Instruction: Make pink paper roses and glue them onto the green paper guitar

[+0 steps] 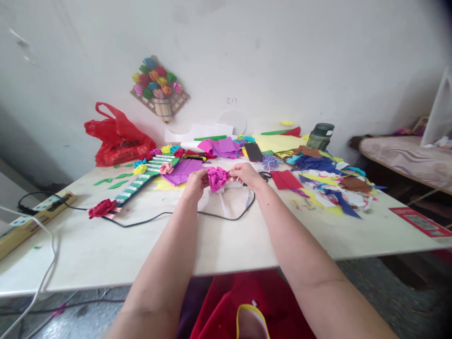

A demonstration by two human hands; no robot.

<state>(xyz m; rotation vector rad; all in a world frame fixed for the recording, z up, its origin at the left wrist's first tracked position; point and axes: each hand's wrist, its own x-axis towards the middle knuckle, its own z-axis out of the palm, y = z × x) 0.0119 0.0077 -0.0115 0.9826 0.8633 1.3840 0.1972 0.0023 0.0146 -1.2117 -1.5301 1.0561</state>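
A magenta crepe-paper flower (217, 179) is held up over the middle of the table, between both hands. My left hand (197, 182) pinches its left edge with closed fingers. At its right edge my right hand (244, 174) has thumb and fingertips together on the paper. Just below the flower, a white glue gun (231, 185) is partly visible with its black cord. To the left lies a green-and-white striped strip (143, 181) bordered with paper flowers, a dark red one (102, 208) at its lower end.
A red plastic bag (118, 136) stands at the back left, a dark bottle (320, 136) at the back right. Paper scraps (328, 174) cover the right side. Black scissors (264, 175), a phone (253, 152) and a power strip (35, 219) also lie there. A black cable crosses the table.
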